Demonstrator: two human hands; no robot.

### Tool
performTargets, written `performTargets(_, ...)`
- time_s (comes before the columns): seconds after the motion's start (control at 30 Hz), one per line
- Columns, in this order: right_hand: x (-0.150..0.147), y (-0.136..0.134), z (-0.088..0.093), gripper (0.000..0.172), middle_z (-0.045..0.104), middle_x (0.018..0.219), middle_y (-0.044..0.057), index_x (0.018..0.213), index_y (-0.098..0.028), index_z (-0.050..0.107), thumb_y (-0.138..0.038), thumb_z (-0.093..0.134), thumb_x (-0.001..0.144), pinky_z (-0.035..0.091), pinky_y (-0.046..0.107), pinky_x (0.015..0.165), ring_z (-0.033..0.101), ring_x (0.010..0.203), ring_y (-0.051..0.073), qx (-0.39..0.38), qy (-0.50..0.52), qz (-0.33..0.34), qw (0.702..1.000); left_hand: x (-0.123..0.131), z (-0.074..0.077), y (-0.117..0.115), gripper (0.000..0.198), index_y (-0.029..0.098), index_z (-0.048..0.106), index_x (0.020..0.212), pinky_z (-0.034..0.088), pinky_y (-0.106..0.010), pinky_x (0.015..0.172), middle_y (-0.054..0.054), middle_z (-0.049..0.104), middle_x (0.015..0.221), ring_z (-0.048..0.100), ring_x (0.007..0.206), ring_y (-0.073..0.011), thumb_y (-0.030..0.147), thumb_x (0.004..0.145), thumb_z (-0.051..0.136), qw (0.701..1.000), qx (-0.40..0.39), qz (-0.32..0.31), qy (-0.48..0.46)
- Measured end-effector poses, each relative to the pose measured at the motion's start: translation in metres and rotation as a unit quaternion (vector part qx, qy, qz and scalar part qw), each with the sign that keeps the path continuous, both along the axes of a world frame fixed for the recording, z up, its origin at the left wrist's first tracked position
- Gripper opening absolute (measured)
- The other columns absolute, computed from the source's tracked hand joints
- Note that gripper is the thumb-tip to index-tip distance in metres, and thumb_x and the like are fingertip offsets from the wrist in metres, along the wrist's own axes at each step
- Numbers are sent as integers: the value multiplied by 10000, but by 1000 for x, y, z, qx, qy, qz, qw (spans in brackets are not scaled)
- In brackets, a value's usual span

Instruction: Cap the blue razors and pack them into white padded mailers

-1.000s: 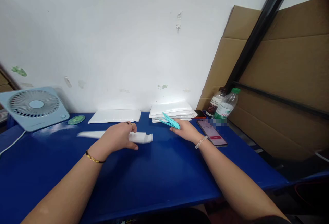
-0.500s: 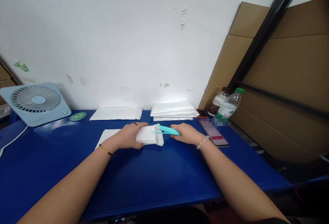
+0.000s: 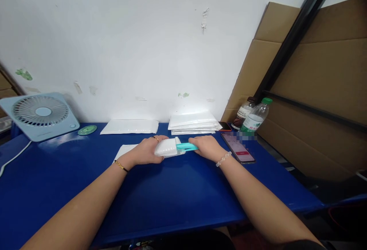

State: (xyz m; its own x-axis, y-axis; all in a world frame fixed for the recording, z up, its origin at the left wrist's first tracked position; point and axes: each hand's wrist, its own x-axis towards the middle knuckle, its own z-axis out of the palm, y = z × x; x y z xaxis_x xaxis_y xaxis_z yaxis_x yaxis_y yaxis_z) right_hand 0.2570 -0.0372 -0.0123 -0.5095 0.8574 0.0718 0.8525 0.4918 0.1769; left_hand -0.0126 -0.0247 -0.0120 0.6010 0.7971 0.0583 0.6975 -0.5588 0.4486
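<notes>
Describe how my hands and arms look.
Your left hand wears a gold ring, with a dark, gold-trimmed bracelet at the wrist. Your right hand has a clear beaded bracelet. Both forearms are bare; a dark sleeve edges the right.

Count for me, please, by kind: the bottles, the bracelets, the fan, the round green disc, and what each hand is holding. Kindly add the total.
Bottles: 2
Bracelets: 2
Fan: 1
Round green disc: 1
White envelope in left hand: 1
Teal bundle in right hand: 1
Total: 8
</notes>
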Motion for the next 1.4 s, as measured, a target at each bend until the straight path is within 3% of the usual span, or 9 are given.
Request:
performTargets(0.2, -12, -4, 3, 125, 672, 843, 54, 947, -219, 562, -197, 464, 873, 287, 258, 558, 605, 709, 185, 10, -10, 17, 1000, 10, -4, -3, 694, 250, 444, 1320, 404, -344, 956, -56, 551, 1281, 515, 1161, -275, 341, 652, 609, 999, 26, -20, 32)
performTargets(0.4, 4, -4, 4, 128, 672, 888, 38, 966, -231, 572, -239, 494, 865, 300, 254, 580, 604, 748, 189, 5, 27, 10, 1000, 6, -9, 2, 910, 256, 347, 1396, 366, -419, 968, -94, 531, 1278, 484, 1174, -321, 453, 578, 695, 996, 50, 6, 72)
performTargets(0.73, -12, 2, -6, 136, 663, 912, 52, 978, -218, 551, -188, 471, 872, 328, 259, 551, 621, 732, 187, -4, -7, 12, 1000, 9, -5, -1, 779, 254, 392, 1368, 376, -402, 948, -89, 549, 1239, 494, 1152, -313, 373, 638, 635, 998, 32, -4, 53)
performTargets(0.97, -7, 5, -5, 153, 663, 918, 61, 990, -212, 558, -174, 466, 873, 357, 259, 601, 621, 752, 190, 6, -11, 4, 1000, 8, -5, 1, 754, 257, 406, 1354, 388, -375, 939, -73, 556, 1227, 505, 1137, -295, 366, 643, 633, 999, 20, -9, 35)
performTargets(1.2, -23, 2, -7, 128, 660, 884, 68, 986, -194, 530, -164, 447, 893, 362, 274, 613, 615, 735, 195, 30, 5, 21, 999, 17, -7, -1, 724, 268, 417, 1337, 388, -383, 930, -70, 562, 1207, 505, 1135, -300, 376, 653, 627, 998, 39, -5, 49)
performTargets(1.3, -33, 0, -10, 174, 644, 909, 76, 1030, -183, 506, -118, 449, 879, 389, 281, 654, 612, 763, 202, 25, 33, 23, 999, 23, -9, -3, 726, 276, 413, 1339, 373, -398, 944, -73, 550, 1223, 481, 1162, -308, 379, 654, 627, 997, 45, -8, 58)
performTargets(1.4, -33, -1, -10, 317, 614, 1007, 99, 1079, -162, 495, -44, 527, 786, 424, 284, 719, 599, 866, 207, -29, 95, 51, 994, 26, -14, -3, 746, 281, 405, 1349, 358, -423, 950, -81, 552, 1207, 458, 1179, -325, 415, 652, 636, 997, 41, -9, 68)
